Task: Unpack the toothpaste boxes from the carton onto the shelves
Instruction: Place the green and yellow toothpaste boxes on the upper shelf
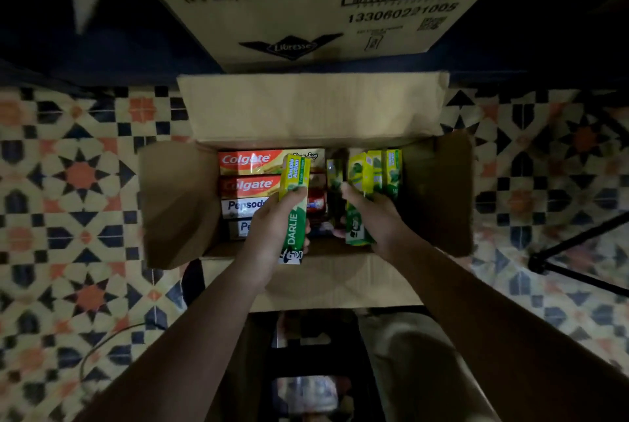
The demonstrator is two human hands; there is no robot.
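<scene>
darlie box (293, 214), green and yellow, gripped in the left hand (272, 234) with fingers curled round its middle, held just above the open carton (177, 197). right hand (369, 214) closed round a second green darlie box (355, 224), which looks partly lifted from a row of green boxes (377, 173) standing on end at the right side of the carton. at the left side of the carton, lying flat and stacked: two colgate boxes (250, 171) and, under them toward the near edge, two pepsodent boxes (243, 207). between the two groups, something red (316, 200), too dark to name. carton flaps spread wide, carton resting on a patterned tile floor (78, 176). beyond it, a bigger closed cardboard case (306, 6) with a barcode. at the right edge, dark thin legs of a stand (578, 244).

shelves not in view, so not possible to say how much stands there already. judging from the carton: still well filled, only two boxes in the hands, so most of the unpacking seems left to do.
</scene>
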